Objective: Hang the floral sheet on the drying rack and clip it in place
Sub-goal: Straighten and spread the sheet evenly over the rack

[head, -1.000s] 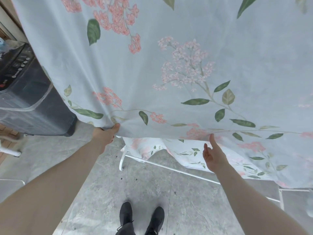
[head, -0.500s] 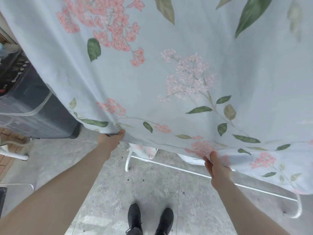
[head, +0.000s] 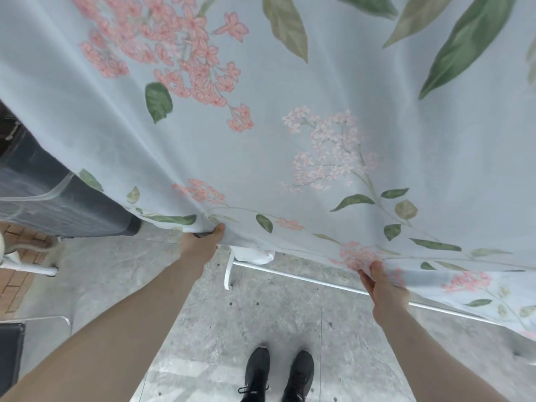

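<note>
Gripping the floral sheet (head: 290,158) hem: left hand (head: 203,242), right hand (head: 383,288).

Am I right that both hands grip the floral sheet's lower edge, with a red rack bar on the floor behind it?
Not quite: the rack bar is white, not red, as the head view shows. The rest holds: left hand and right hand both grip the lower edge of the floral sheet.

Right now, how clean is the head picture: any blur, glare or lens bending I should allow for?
Head view: light is soft and even, no glare; the floral sheet shows slight blur at its top edge and beside the right hand; the left hand is sharp; wide-angle bending bows the rack's white bar and stretches both forearms.
</note>
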Motion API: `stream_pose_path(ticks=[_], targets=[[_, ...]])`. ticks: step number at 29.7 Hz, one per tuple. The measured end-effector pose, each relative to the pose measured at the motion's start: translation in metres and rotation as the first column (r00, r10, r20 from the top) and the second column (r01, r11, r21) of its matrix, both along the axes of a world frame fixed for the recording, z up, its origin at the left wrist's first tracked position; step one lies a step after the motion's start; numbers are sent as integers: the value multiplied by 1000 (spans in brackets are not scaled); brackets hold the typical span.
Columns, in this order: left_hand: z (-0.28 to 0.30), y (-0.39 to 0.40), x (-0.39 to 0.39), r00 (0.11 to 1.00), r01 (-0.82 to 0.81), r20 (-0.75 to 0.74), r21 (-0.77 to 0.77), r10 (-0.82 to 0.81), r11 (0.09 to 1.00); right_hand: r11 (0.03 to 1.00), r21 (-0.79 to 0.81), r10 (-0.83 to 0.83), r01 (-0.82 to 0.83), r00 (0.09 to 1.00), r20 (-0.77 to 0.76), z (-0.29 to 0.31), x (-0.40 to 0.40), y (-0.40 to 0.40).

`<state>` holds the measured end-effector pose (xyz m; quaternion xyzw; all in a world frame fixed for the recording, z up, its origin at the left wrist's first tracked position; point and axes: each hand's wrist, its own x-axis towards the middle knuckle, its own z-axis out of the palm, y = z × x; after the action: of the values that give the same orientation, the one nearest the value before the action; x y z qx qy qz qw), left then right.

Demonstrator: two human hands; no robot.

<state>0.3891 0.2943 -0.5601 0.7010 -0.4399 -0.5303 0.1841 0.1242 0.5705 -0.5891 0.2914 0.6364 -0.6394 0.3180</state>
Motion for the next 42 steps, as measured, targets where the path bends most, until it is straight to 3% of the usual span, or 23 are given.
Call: stream_pose_path(ticks=[17,25,31,36,42], targets=[[-62,-7,-16,983,76,165,70,-86,995,996,85,-6,0,998,70,-70,5,0],[-52,11,-9,990,40,124,174,-62,984,989,105,80,-102,977,197,-51,18,13],[-13,68,-6,957,249,76,280,-280,927,971,141,175,-192,976,126,11,30,64],[15,124,-30,821,540,4,317,-571,779,925,202,332,-322,943,-17,53,33,107],[49,187,-101,723,682,-105,260,-682,683,914,254,344,-317,937,-65,86,3,159]])
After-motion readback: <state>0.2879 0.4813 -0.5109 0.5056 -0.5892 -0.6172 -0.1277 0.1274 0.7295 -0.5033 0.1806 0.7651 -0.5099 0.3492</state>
